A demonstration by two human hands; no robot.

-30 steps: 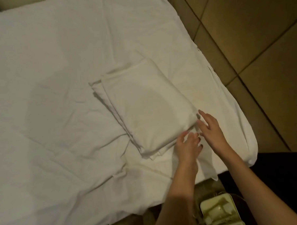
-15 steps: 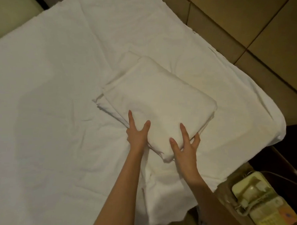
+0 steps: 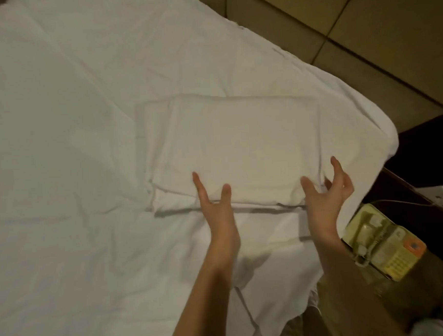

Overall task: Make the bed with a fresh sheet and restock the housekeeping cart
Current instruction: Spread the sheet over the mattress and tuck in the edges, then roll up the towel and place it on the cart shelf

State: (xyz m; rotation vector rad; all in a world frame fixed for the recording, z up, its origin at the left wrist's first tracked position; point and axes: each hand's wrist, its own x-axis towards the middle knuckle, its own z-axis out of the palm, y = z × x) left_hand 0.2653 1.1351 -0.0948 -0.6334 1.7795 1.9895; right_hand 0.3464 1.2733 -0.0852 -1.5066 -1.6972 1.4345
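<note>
Lying flat on the rumpled bed (image 3: 76,174), the folded sheet (image 3: 239,146) sits near the corner closest to the tiled floor (image 3: 361,22). The left hand (image 3: 214,208) touches its near edge, fingers straight and spread. The right hand (image 3: 328,196) is at the near right corner with fingers spread and slightly curled; whether it actually grasps the cloth is hard to tell. A phone (image 3: 383,239) sits on a dark nightstand (image 3: 430,158) beside the bed.
</note>
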